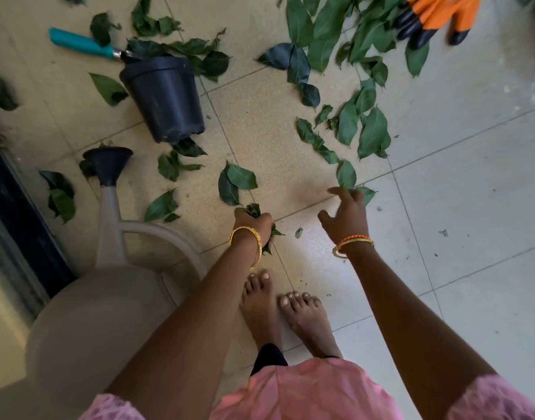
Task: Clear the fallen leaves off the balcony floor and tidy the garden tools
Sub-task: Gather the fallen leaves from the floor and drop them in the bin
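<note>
Fingers [336,192] of right hand [346,216] spread, left hand [252,221] clutching leaves [254,210]

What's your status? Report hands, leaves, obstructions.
Left hand gripping bunch of green leaves. Right hand open, reaching. Tipped black plastic pot among scattered leaves.

My bare feet [286,310] stand side by side on pale floor tiles [472,207]. Gold bangles [248,241] circle both my wrists, and my pink dress [305,392] fills the near edge. A dark door track [14,213] runs along the left.
</note>
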Demonstrator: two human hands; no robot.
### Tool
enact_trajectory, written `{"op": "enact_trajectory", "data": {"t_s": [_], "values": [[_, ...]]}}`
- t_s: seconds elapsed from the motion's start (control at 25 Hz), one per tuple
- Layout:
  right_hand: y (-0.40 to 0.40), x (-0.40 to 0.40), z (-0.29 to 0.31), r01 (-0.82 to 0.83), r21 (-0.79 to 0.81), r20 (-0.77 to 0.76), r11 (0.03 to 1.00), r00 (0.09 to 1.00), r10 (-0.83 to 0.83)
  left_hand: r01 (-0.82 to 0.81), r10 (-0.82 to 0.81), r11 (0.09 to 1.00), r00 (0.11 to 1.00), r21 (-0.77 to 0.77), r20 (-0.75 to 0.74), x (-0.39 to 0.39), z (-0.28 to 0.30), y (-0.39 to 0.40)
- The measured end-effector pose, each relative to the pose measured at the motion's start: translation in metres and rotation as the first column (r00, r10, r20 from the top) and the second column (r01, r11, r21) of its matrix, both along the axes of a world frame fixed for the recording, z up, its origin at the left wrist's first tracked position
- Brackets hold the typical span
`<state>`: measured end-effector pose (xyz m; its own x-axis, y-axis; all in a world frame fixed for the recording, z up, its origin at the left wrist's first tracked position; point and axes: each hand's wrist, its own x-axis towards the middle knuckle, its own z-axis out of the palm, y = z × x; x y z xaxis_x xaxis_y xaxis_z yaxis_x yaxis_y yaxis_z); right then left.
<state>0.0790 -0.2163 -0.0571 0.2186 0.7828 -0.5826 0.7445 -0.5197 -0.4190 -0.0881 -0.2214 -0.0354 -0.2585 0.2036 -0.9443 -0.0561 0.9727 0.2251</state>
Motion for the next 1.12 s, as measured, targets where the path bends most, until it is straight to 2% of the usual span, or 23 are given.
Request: {"op": "enact_trajectory", "data": {"t_s": [0.12,0.2,0.32,0.44,0.52,0.6,0.72,0.8,0.84,0.92,1.0,1.04,1.12], "values": [[-0.002,0.034,-0.031,-0.072,-0.141,0.152,0.987,0.984,0.093,0.071,-0.071,0.997,0.997,-0.004,0.027,0.008,-0.01,-0.001],[-0.007,0.043,-0.043,-0.093,-0.083,0.204,0.992,0.973,0.109,0.124,-0.124,0.992,0.992,-0.004,0.012,0.013,-0.012,-0.001],[-0.011,0.046,-0.05,0.034,0.07,0.168,0.997,0.985,-0.045,0.136,-0.136,0.991,0.99,-0.016,0.022,0.017,-0.014,-0.002],[-0.013,0.055,-0.046,0.087,0.013,0.136,0.996,0.987,-0.088,0.185,-0.185,0.983,0.983,-0.021,0.011,0.024,-0.007,0.0],[-0.013,0.052,-0.032,0.154,-0.022,0.059,0.988,0.987,-0.152,0.173,-0.173,0.984,0.985,-0.049,0.023,0.031,0.002,0.004],[-0.011,0.036,-0.001,0.313,-0.081,-0.131,0.946,0.938,-0.322,0.165,-0.158,0.981,0.985,-0.103,0.071,0.039,0.018,0.008],[-0.013,0.001,0.046,0.401,-0.187,-0.38,0.897,0.813,-0.442,0.166,-0.154,0.98,0.982,-0.109,0.107,0.057,0.044,0.013],[-0.011,-0.006,0.069,0.369,-0.277,-0.48,0.887,0.747,-0.461,0.111,-0.11,0.992,0.994,-0.066,0.024,0.065,0.057,0.016],[-0.006,-0.003,0.078,0.369,-0.356,-0.538,0.859,0.67,-0.511,0.065,-0.065,0.997,0.998,-0.052,0.005,0.065,0.062,0.021],[0.01,0.013,0.082,0.422,-0.455,-0.539,0.785,0.571,-0.619,0.012,-0.011,0.999,1.0,-0.042,0.01,0.06,0.066,0.032],[0.025,0.032,0.068,0.534,-0.369,-0.392,0.761,0.653,-0.648,0.027,-0.025,0.998,0.999,-0.061,0.021,0.052,0.059,0.044],[0.031,0.043,0.052,0.526,-0.31,-0.264,0.792,0.753,-0.603,0.053,-0.05,0.996,0.998,-0.075,0.036,0.049,0.053,0.051],[0.042,0.052,0.026,0.376,-0.288,-0.041,0.88,0.914,-0.404,0.088,-0.084,0.993,0.995,-0.073,0.057,0.043,0.044,0.068]]}}
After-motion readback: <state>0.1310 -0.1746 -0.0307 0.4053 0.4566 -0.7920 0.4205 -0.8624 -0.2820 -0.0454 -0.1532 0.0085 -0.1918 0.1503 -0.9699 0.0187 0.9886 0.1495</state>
